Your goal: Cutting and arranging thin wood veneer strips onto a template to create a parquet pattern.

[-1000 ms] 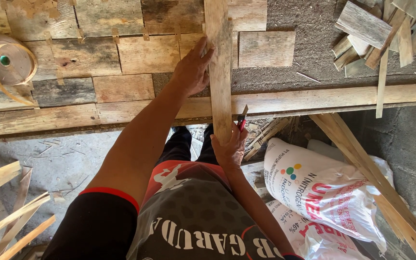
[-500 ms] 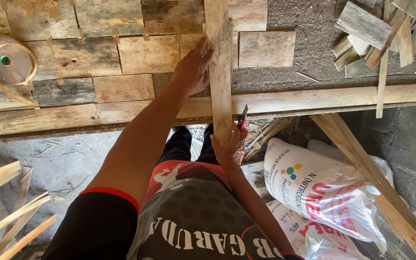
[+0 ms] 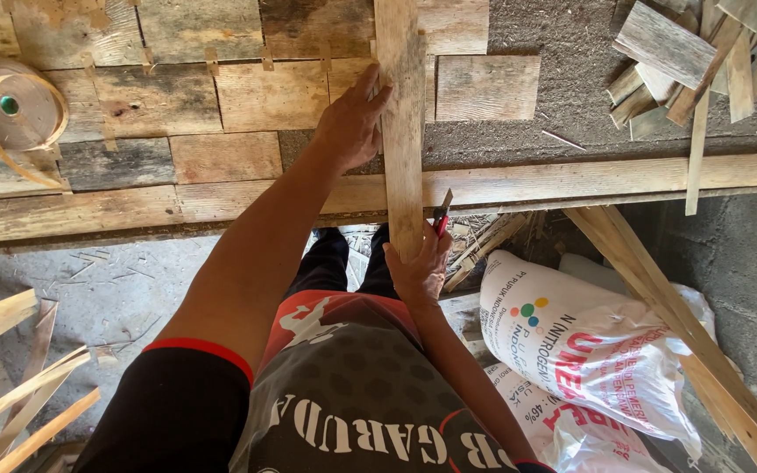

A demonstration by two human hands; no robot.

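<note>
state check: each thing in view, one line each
left hand: pressed flat on the plank, no closed grip
right hand: grip shut on the cutter, at plank's near end
plank: lying across the bench edge, overhanging
cutter: held beside the plank
tape roll: on bench, loose end unwound
white sack: lying on floor

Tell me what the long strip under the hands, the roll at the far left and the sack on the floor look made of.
Strip: thin bare wood, unfinished, grain and rough edges showing. The left hand presses it; the right hand holds its near end with a red-handled knife. Roll: probably wood veneer or edging tape, pale tan, coiled. Sack: likely woven plastic, white, printed, creased.
</note>
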